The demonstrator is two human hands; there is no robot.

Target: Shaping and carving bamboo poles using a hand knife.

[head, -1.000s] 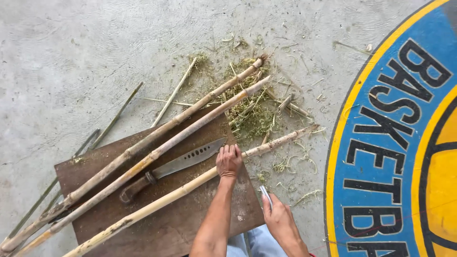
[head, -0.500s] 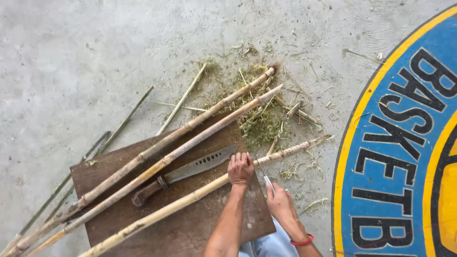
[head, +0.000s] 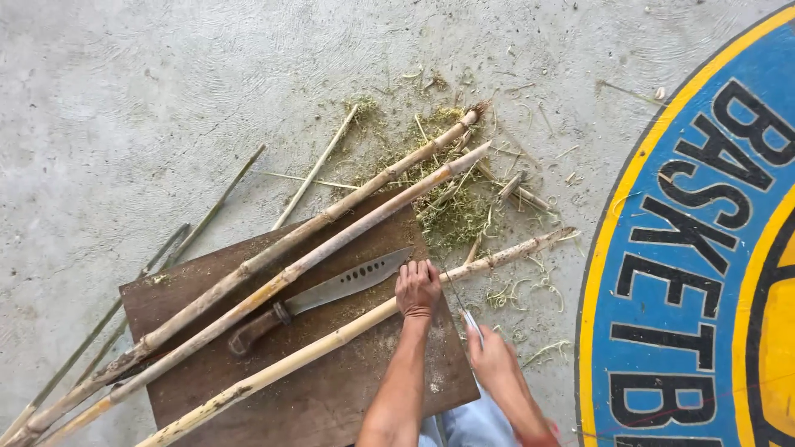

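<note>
Bamboo: three poles (head: pixel 281 265), one machete (head: pixel 323 298)

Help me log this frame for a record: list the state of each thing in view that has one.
left hand: pressing down on nearest cane
right hand: gripping small blade
small blade: held, tip by nearest cane
nearest cane: flat across board
machete: lying unheld on board
board: flat on concrete
shavings: scattered loose

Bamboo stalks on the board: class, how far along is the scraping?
Done: shavings litter the concrete. In hand: left hand pins the nearest stalk; right hand holds a thin blade. Left: two more stalks await; machete lies untouched.
</note>
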